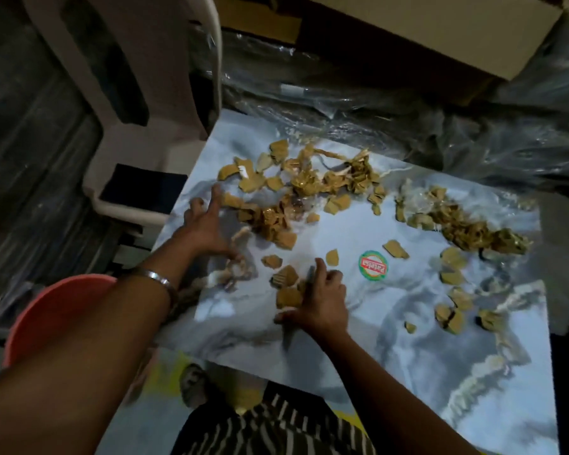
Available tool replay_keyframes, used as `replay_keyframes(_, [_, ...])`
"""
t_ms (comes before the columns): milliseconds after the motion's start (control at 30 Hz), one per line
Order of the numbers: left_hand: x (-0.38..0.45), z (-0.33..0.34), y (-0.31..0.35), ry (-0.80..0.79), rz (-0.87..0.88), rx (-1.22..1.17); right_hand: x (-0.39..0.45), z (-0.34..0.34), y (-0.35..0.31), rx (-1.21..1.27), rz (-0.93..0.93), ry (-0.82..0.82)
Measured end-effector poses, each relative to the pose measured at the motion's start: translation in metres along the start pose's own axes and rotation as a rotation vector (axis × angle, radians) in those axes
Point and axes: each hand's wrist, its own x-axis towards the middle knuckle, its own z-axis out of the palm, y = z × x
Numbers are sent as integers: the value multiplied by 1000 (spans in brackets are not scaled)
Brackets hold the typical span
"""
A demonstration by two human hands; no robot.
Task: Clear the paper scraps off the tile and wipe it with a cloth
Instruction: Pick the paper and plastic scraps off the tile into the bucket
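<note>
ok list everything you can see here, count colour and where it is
tile: one, pale marbled grey-white, centre and right
paper scraps: many, tan-brown, spread over the tile's far half and right side
sticker: one, round, green rim with red middle, on the tile right of the right hand
tub: one, pinkish-red, lower left beside the tile
chair: one, pale plastic, upper left
plastic sheeting: clear, crumpled, behind the tile
cardboard box: one, brown, top right
bangle: one, silver, on the left wrist
left hand: fingers spread, on scraps at the tile's left edge
right hand: holds a thin dark tool, blurred, among near scraps
</note>
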Motion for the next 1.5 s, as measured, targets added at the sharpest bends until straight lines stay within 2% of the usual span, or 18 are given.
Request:
replay_keyframes(133, [25,9,38,-8,17,-4,40,-6,-11,182,-107,50])
replay_keyframes(300, [42,23,56,53,-10,-128,87,-55,-6,286,-97,36])
replay_keyframes(400, [57,5,52,90,-32,-198,133,-110,15,282,-43,222])
replay_keyframes(467, [66,-15,49,-4,-53,-94,170,-146,23,262,5,325])
replay_keyframes(500, [71,-25,47,-78,-60,-19,189,-162,23,254,34,327])
replay_keyframes(567, [80,-46,50,-167,-95,117,223,-183,17,230,77,245])
replay_keyframes(667, [94,-60,61,-213,-100,244,258,-194,-2,134,85,64])
replay_keyframes(767, [99,-51,73,-251,-44,287,269,-181,-25,-2,11,-94])
replay_keyframes(833, [98,-37,79,-225,-10,280,267,-165,-38,-91,-51,-144])
replay_keyframes(967, [81,-10,87,-204,75,188,242,-140,-53,-117,-147,-131])
replay_keyframes(1033, [69,2,85,-198,46,131,223,-129,-51,-149,-233,-99])
replay_keyframes(1167, [40,28,75,-212,-5,144,196,-108,-36,-305,-353,-148])
replay_keyframes(1300, [16,52,70,-109,-10,91,182,-107,-34,-310,-446,-174])
replay_keyframes(1500, [21,52,80,14,57,122,182,-111,-56,-482,-586,-206])
